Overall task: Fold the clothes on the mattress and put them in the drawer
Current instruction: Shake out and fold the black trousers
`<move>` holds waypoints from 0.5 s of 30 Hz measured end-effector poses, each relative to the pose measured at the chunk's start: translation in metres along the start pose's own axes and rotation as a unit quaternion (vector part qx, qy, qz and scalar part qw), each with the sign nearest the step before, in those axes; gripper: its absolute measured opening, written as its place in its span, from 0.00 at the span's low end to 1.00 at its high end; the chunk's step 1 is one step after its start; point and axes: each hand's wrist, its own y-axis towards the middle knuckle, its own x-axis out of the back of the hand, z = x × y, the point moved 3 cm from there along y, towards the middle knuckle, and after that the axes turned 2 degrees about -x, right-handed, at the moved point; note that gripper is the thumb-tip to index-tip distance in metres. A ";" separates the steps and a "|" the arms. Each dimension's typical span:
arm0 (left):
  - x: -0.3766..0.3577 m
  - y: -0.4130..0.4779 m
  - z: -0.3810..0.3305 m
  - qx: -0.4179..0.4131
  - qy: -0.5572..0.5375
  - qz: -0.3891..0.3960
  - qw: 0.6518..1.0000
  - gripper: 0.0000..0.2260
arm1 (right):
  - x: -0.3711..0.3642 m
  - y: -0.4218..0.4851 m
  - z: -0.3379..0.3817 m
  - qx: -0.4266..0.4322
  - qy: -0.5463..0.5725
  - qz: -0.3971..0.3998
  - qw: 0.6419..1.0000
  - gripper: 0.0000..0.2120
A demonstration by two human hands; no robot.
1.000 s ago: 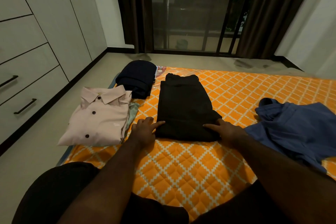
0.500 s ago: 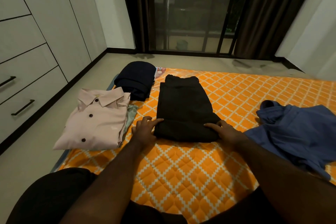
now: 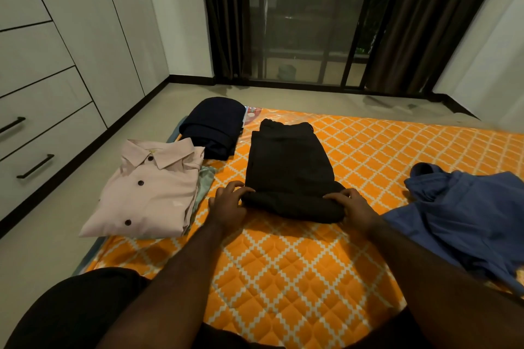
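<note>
Black trousers (image 3: 289, 161) now rolled between left hand (image 3: 226, 204) and right hand (image 3: 354, 208)

Both forearms were bare and reached forward toward the black trousers (image 3: 289, 167), converging slightly. The left hand (image 3: 226, 205) sat at the trousers' near left corner, knuckles up, its fingers (image 3: 235, 188) curled onto the rolled near edge. The right hand (image 3: 355, 210) sat at the near right corner, its fingers (image 3: 336, 196) hooked over the same edge. Both wrists were straight. The left leg (image 3: 79, 306), in dark cloth, lay well short of the trousers.
</note>
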 end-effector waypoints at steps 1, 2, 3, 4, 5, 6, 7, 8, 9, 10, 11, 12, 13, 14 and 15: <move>-0.001 0.003 -0.001 0.002 -0.029 -0.015 0.999 0.18 | 0.005 0.001 0.004 -0.008 0.035 -0.041 0.999 0.28; 0.000 0.004 -0.001 0.015 -0.075 -0.028 0.997 0.16 | 0.011 0.003 0.009 -0.014 0.055 -0.076 0.995 0.26; 0.000 0.005 -0.001 0.020 -0.142 -0.044 0.989 0.15 | 0.018 0.005 0.015 -0.010 0.064 -0.108 0.992 0.26; 0.000 0.007 -0.002 0.026 -0.207 -0.059 0.976 0.14 | 0.023 0.007 0.021 0.004 0.070 -0.137 0.988 0.24; 0.000 0.008 -0.004 0.024 -0.254 -0.073 0.964 0.11 | 0.029 0.010 0.026 0.021 0.091 -0.160 0.983 0.21; 0.005 0.007 -0.010 0.022 -0.274 -0.087 0.958 0.07 | 0.031 0.011 0.029 0.024 0.131 -0.171 0.976 0.18; 0.011 0.007 -0.015 0.014 -0.284 -0.101 0.953 0.06 | 0.033 0.009 0.033 0.010 0.188 -0.167 0.968 0.15; 0.019 0.006 -0.021 0.010 -0.279 -0.117 0.953 0.10 | 0.034 0.006 0.037 -0.018 0.250 -0.149 0.956 0.13; 0.024 0.006 -0.024 0.004 -0.277 -0.131 0.952 0.14 | 0.033 0.003 0.040 -0.050 0.311 -0.127 0.940 0.13; 0.030 0.006 -0.028 0.003 -0.271 -0.142 0.952 0.14 | 0.032 -0.001 0.043 -0.074 0.369 -0.105 0.921 0.13; 0.032 0.006 -0.029 0.005 -0.276 -0.152 0.949 0.12 | 0.029 -0.002 0.044 -0.097 0.419 -0.080 0.899 0.13; 0.035 0.006 -0.031 0.010 -0.274 -0.159 0.948 0.10 | 0.028 -0.004 0.046 -0.114 0.457 -0.061 0.880 0.12; 0.036 0.005 -0.033 0.010 -0.278 -0.167 0.946 0.10 | 0.028 -0.005 0.047 -0.126 0.479 -0.050 0.867 0.12; 0.037 0.004 -0.034 0.020 -0.274 -0.171 0.946 0.12 | 0.027 -0.005 0.046 -0.136 0.497 -0.044 0.856 0.12; 0.037 0.004 -0.035 0.023 -0.271 -0.174 0.946 0.13 | 0.026 -0.005 0.045 -0.147 0.512 -0.037 0.846 0.12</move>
